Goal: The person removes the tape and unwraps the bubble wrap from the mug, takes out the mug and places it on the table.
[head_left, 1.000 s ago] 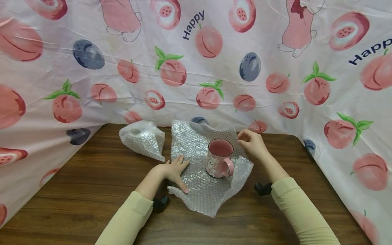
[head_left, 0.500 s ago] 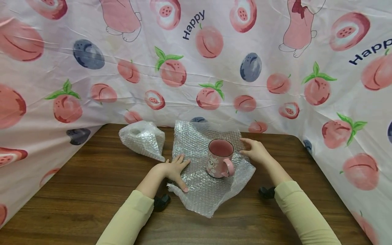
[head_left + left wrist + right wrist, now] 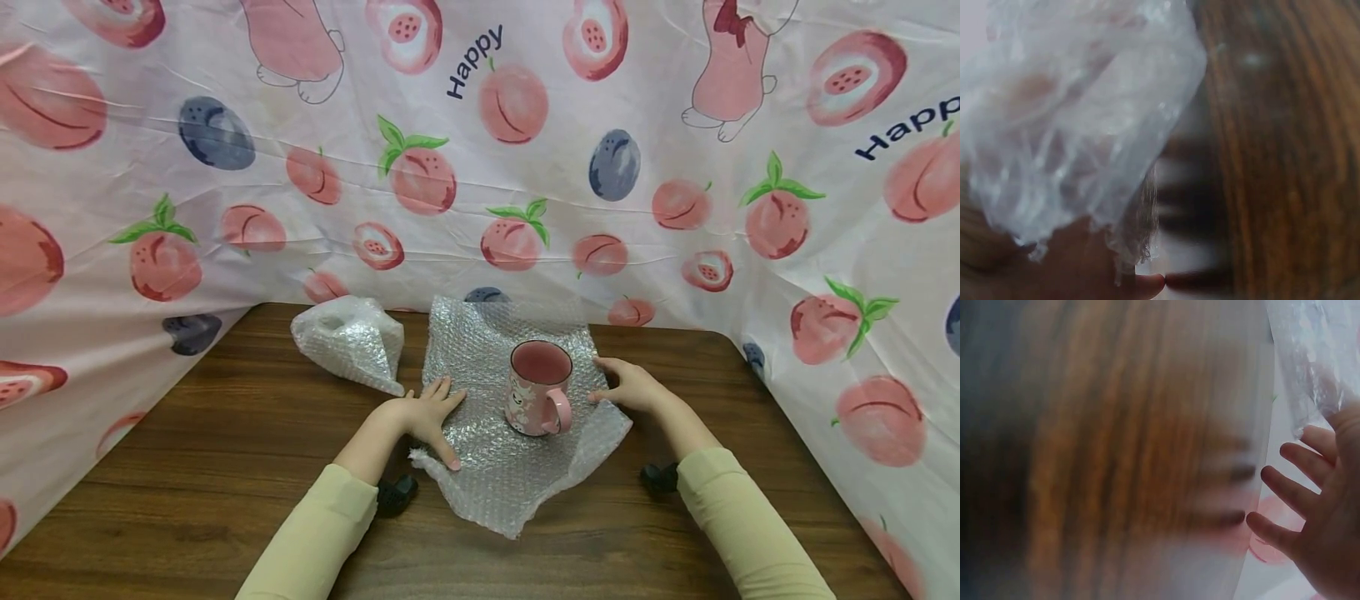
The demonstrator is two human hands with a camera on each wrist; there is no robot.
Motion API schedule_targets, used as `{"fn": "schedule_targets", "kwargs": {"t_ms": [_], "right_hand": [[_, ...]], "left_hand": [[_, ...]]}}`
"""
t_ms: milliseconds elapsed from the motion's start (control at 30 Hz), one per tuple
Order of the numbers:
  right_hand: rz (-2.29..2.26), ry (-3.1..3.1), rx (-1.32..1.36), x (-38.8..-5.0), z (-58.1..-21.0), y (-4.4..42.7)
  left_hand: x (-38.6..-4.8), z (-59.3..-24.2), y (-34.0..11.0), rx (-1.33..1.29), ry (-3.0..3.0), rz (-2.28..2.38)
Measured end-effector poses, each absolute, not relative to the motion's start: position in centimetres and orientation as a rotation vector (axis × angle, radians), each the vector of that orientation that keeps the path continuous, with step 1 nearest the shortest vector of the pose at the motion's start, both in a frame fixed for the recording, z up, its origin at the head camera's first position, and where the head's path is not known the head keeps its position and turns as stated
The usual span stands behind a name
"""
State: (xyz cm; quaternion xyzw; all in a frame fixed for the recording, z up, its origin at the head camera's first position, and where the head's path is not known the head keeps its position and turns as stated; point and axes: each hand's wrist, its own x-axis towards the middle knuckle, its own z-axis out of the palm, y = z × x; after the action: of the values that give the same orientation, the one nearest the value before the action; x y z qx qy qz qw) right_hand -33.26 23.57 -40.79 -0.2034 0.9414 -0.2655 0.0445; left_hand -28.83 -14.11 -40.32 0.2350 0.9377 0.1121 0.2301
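Note:
A pink mug [image 3: 538,388] with a white pattern stands upright on a sheet of bubble wrap [image 3: 480,350], its handle toward the front right. My left hand [image 3: 429,419] rests with spread fingers on the sheet's left edge; in the left wrist view a raised flap of bubble wrap [image 3: 1085,125] covers most of it. At the sheet's right edge, beside the mug but apart from it, is my right hand [image 3: 632,386], thumb and fingers touching the wrap. The right wrist view shows the straight, separated fingers [image 3: 1290,490] of that hand.
A bubble-wrapped bundle [image 3: 348,337] lies at the back left of the brown wooden table [image 3: 225,467]; its contents are hidden. A fruit-printed cloth [image 3: 480,167] hangs around the back and sides. The sheet's front right corner curls up.
My right hand has moved down along the sheet's right edge, toward me. The folded back right part of the bubble wrap now lies flatter. The left hand and mug stay in place.

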Motion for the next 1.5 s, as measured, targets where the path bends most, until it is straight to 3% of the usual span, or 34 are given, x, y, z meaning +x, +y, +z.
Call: {"fn": "schedule_targets", "kwargs": {"t_ms": [433, 1000, 1500], "right_hand": [[-0.72, 2.691, -0.73, -33.4, -41.0, 24.3], [-0.586, 2.697, -0.655, -33.8, -40.9, 23.9], [-0.655, 2.707, -0.721, -31.1, -38.1, 23.7]], "left_hand": [[-29.1, -40.2, -14.1, 0.659, 2.568, 0.304], [-29.6, -40.1, -14.1, 0.659, 2.558, 0.294], [-29.0, -40.0, -14.6, 0.651, 2.573, 0.337]]}}
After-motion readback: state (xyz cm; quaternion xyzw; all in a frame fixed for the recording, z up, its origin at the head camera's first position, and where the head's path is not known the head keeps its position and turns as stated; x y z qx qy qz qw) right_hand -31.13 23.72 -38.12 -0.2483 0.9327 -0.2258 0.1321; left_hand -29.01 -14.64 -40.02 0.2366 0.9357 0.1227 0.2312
